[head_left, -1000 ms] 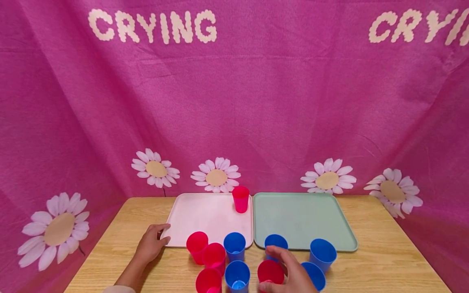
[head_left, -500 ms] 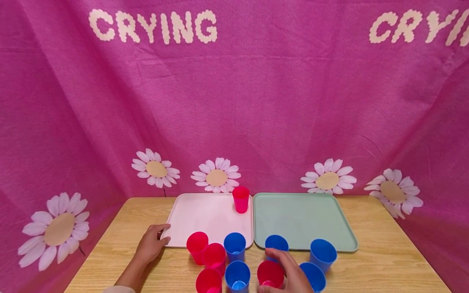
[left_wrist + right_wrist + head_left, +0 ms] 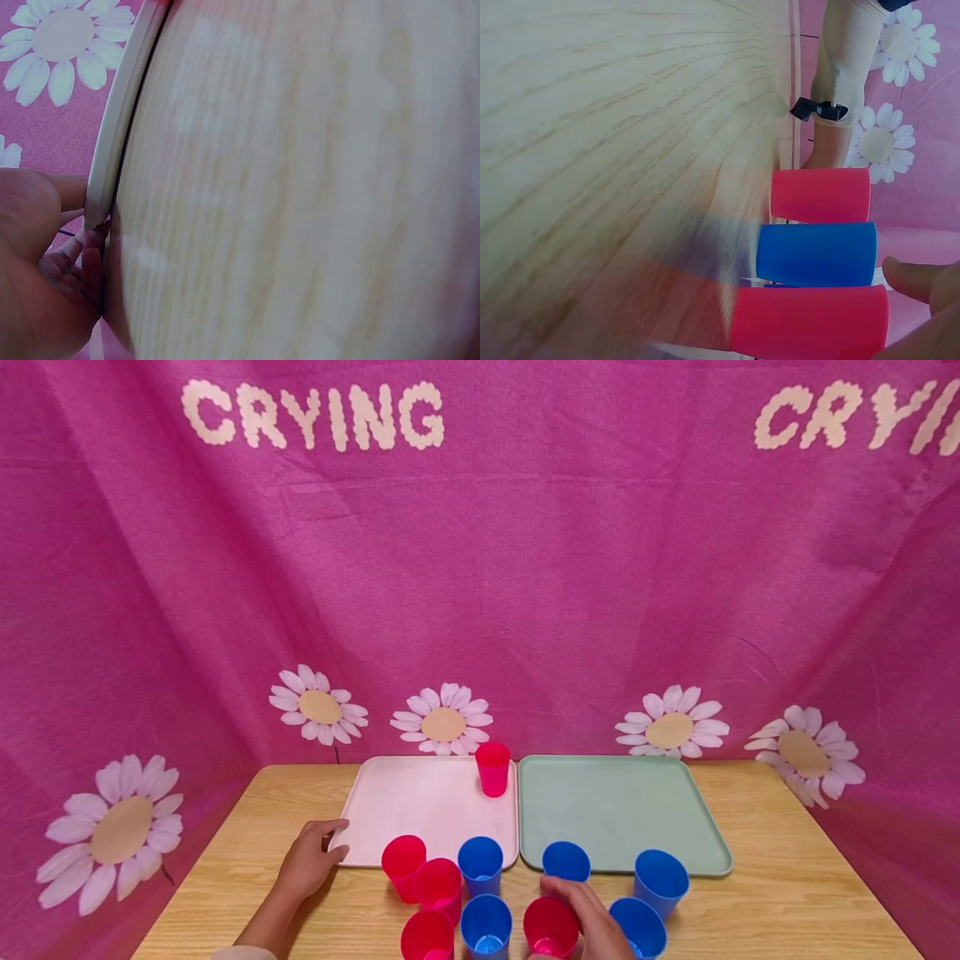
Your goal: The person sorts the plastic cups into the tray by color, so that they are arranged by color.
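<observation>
My left hand (image 3: 303, 864) holds the near left corner of the pale pink tray (image 3: 420, 818); in the left wrist view its fingers (image 3: 71, 191) meet the tray's edge. On the table's front part, my right hand (image 3: 596, 927) curves loosely round the right side of a red cup (image 3: 551, 927). In the right wrist view its thumb (image 3: 911, 277) stands straight out, just above the rim of the near red cup (image 3: 810, 322). The other fingers are hidden there. Another red cup (image 3: 492, 768) stands on the pink tray near its back right corner.
A green tray (image 3: 615, 814) adjoins the pink one on the wooden table (image 3: 795, 860). Near the trays' front edges stand several blue cups (image 3: 661, 883) and several red cups (image 3: 404, 867), all upright. A pink cloth (image 3: 525, 568) hangs behind.
My right hand has moved slightly left and down, closer round the red cup, which has shifted a little left. The left hand stays at the tray corner.
</observation>
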A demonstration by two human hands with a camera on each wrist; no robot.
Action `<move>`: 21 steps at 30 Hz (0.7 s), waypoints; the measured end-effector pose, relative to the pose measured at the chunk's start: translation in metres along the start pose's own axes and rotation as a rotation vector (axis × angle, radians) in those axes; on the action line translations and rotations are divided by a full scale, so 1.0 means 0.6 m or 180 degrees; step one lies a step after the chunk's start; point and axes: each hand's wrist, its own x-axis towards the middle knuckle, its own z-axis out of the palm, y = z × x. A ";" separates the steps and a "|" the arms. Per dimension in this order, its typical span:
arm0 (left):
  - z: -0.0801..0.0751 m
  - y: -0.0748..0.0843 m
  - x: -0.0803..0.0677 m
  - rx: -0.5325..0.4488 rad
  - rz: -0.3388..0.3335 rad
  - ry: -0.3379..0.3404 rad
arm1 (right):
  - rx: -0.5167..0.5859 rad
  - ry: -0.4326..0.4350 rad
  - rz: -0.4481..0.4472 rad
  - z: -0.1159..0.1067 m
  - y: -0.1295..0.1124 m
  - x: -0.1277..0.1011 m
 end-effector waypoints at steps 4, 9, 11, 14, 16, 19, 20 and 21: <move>0.001 -0.003 0.002 -0.0007 0.0012 -0.0002 | 0.0047 -0.0030 0.0023 0.001 0.004 0.002; 0.001 -0.003 0.001 -0.0004 0.0004 -0.0004 | 0.0068 -0.0027 0.0063 0.002 0.008 0.003; 0.001 -0.003 0.001 -0.0001 0.0001 -0.0005 | 0.0071 -0.0013 0.0061 0.004 0.010 0.003; 0.000 -0.002 0.000 0.0000 0.0001 -0.0005 | 0.0092 -0.0012 0.0059 0.004 0.012 0.003; 0.000 -0.002 0.000 0.0000 -0.0005 -0.0008 | 0.0124 -0.0026 0.0077 0.004 0.013 0.003; 0.000 -0.003 0.001 0.0005 -0.0017 -0.0013 | 0.0158 -0.0048 0.0113 0.003 0.016 0.004; 0.000 -0.003 0.001 0.0004 -0.0015 -0.0013 | 0.0152 -0.0051 0.0129 0.003 0.017 0.004; 0.000 -0.003 0.001 0.0001 -0.0011 -0.0013 | 0.0155 -0.0055 0.0143 0.002 0.018 0.004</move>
